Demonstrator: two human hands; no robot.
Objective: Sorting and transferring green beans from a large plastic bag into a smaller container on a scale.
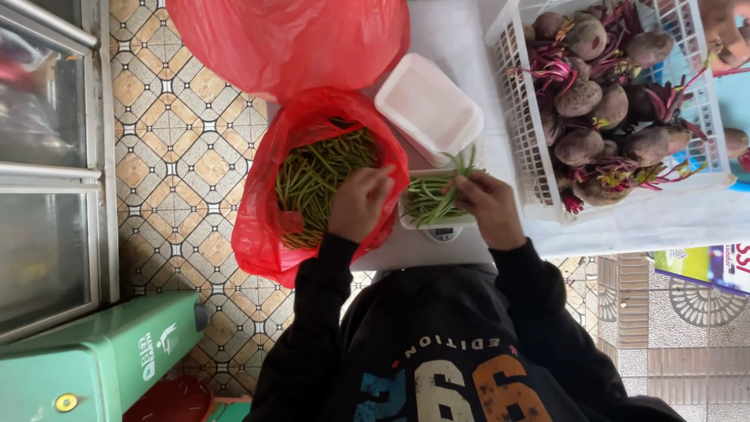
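Green beans (pixel 320 176), long, thin and loosely tangled, fill the open mouth of a red plastic bag (pixel 258 234) that hangs at the table's near edge over a patterned tile floor (pixel 183 148). A smaller bunch of beans (pixel 428 199) lies in a white tray (pixel 406 223) resting on a small scale (pixel 444 232), just beside the bag. The left hand (pixel 359 203) sits at the bag's rim with fingers curled over the beans; whether it pinches any cannot be told. The right hand (pixel 488 205) rests on the tray, fingertips pressed together on a few bean stalks that stick upward. An empty white rectangular container (pixel 428 105) stands beyond the tray, touching the bag's far side. A second red bag (pixel 289 39), bulging and closed over, lies farther back. To the right, a white slatted basket (pixel 519 109) holds beetroots (pixel 582 98) with purple-red stems. A green box (pixel 94 363) with a white emblem stands at lower left on the floor, and a printed yellow and blue package (pixel 707 266) shows at the right edge below the table.
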